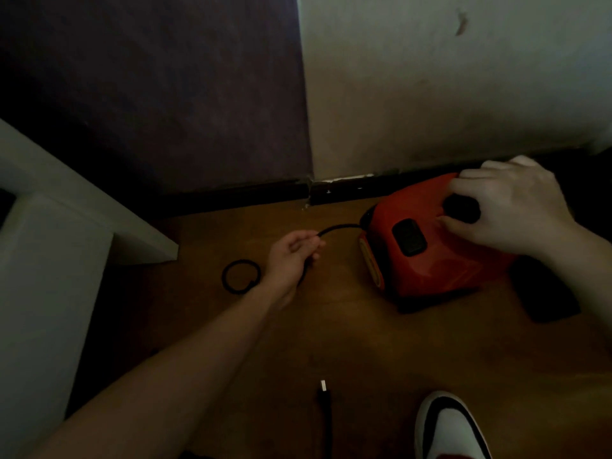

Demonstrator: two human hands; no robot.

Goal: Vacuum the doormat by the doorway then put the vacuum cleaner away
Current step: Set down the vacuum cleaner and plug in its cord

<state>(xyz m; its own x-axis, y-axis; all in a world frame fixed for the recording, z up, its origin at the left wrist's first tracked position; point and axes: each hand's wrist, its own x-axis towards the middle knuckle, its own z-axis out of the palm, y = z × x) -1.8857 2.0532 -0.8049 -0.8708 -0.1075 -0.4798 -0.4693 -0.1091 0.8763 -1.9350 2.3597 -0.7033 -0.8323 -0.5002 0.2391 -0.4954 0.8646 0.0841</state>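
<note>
Wooden floor (331,326) with red vacuum cleaner (427,256), right hand (510,207) grip on its top, left hand (291,256) grip clenched around black cord (337,228)

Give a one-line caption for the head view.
Left hand holds the black power cord beside the red vacuum cleaner while the right hand rests on top.

No text, label, brand, number or sign can be read anywhere. The red vacuum cleaner (427,246) shows only plain dark panels on its top, with no lettering that can be made out in the dim, blurred light. The wall (447,87), the floor (364,342) and the white shoe (450,429) carry no legible marks either.
</note>
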